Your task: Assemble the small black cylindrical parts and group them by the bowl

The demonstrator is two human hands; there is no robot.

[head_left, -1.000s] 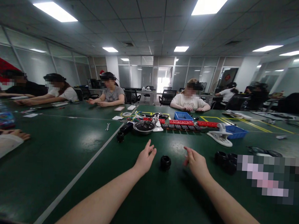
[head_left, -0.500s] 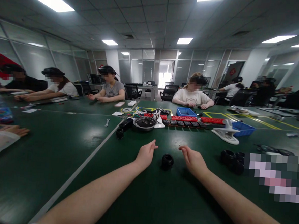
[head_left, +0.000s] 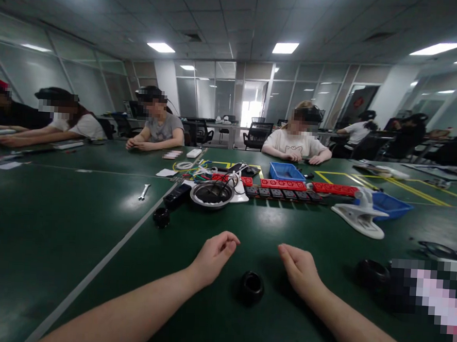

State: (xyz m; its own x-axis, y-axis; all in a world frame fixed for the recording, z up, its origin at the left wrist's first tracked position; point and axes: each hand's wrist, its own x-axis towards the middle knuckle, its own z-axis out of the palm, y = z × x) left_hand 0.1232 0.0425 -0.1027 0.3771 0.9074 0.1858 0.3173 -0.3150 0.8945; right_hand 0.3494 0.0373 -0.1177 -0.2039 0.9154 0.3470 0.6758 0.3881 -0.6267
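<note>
My left hand (head_left: 214, 257) hovers just above or rests on the green table (head_left: 188, 323), its fingers loosely bent and a gap showing beside the thumb. Nothing is in it. Across from it, my right hand (head_left: 300, 268) is also bare, thumb toward me and fingers loosely curved; its far fingers are partly hidden. Between and slightly nearer than the hands sits a round, glossy black ring-shaped part (head_left: 251, 287) with a hole in its top. Neither hand touches it. A similar black part (head_left: 161, 217) lies farther left, and another (head_left: 372, 273) is to the right.
Ahead lie a round metal pan-like dish (head_left: 212, 195), red socket strips (head_left: 284, 184), a blue bin (head_left: 286, 171), a white clamp-shaped stand (head_left: 359, 220) and a second blue bin (head_left: 394, 206). A wrench (head_left: 144, 192) lies left. Several people sit around the table.
The view has shifted downward and closer, so the tabletop things appear larger and lower. My fingers are more bent than before. A neighbour's arm at left has mostly left the view.
</note>
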